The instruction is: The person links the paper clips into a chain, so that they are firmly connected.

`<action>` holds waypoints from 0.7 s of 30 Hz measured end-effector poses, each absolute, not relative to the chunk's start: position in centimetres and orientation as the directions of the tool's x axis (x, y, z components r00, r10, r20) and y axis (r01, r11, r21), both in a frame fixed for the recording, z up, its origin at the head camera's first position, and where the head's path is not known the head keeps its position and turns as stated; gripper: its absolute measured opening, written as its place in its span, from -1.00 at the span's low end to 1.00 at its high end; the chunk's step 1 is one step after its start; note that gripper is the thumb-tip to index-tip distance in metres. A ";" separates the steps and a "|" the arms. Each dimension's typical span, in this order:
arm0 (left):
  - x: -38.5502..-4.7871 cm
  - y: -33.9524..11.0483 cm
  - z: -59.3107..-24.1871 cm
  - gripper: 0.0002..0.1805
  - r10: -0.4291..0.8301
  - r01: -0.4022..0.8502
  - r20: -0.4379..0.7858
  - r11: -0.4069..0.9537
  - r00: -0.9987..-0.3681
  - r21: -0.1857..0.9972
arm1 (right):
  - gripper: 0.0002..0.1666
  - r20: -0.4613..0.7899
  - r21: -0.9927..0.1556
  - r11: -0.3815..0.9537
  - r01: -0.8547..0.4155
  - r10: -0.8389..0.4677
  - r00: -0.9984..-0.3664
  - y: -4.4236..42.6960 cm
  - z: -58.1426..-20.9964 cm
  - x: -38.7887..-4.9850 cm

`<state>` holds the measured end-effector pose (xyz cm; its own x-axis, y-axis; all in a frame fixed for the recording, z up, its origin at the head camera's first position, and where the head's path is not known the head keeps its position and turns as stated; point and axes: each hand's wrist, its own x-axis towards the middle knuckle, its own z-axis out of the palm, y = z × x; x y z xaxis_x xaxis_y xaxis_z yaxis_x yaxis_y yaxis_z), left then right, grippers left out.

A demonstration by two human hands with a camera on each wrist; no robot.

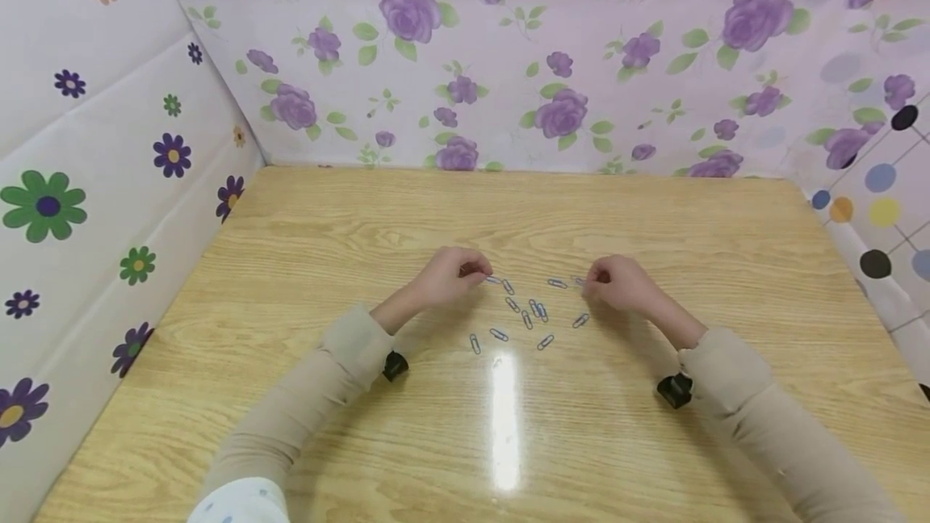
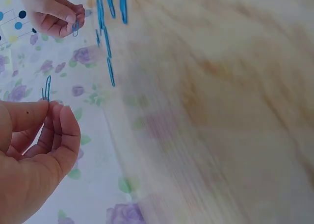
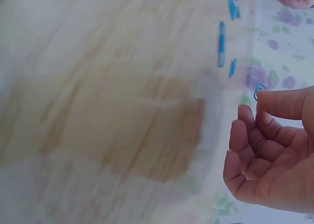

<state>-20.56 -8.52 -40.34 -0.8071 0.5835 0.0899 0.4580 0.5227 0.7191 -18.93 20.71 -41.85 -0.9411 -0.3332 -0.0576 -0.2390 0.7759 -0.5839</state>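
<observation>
Several blue paper clips lie scattered on the wooden table, one of them a paper clip [image 1: 526,320] between the two hands. The left hand [image 1: 446,277] pinches a blue clip [image 2: 48,88] between thumb and index finger, its loop pointing up in the left wrist view. Across from it, the right hand [image 1: 626,285] pinches another clip [image 3: 258,90] by one end between thumb and index finger, the other fingers loosely bent. Closer to the front edge lie a clip [image 1: 475,344] on the left and a clip [image 1: 546,342] on the right.
The wooden table [image 1: 291,224] carries a bright light reflection at its middle front. A purple-flowered cloth [image 1: 508,47] hangs behind it, with patterned cloths on the left and right sides. Black wrist devices [image 1: 676,391] sit under both sleeves.
</observation>
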 end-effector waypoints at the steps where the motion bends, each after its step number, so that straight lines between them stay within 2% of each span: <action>1: -20.5 -8.5 -40.4 -0.91 0.583 0.459 0.101 0.509 -0.806 0.728 | -0.89 -0.046 -0.592 0.768 -0.244 -0.334 -0.941 20.7 -41.8 -18.8; 7: -20.4 -8.1 -40.6 -0.91 0.581 0.419 0.105 0.439 -0.807 0.794 | -0.91 0.013 -0.641 0.703 -0.309 -0.392 -0.920 20.1 -40.8 -18.0; 14: -20.2 -7.5 -40.5 -0.91 0.583 0.316 0.048 0.367 -0.811 0.875 | -0.90 0.062 -0.676 0.606 -0.418 -0.518 -0.853 18.8 -40.3 -17.7; 21: -20.0 -7.0 -40.1 -0.84 0.556 0.276 0.044 0.341 -0.830 0.899 | -0.90 0.109 -0.676 0.543 -0.499 -0.596 -0.796 17.7 -39.8 -17.7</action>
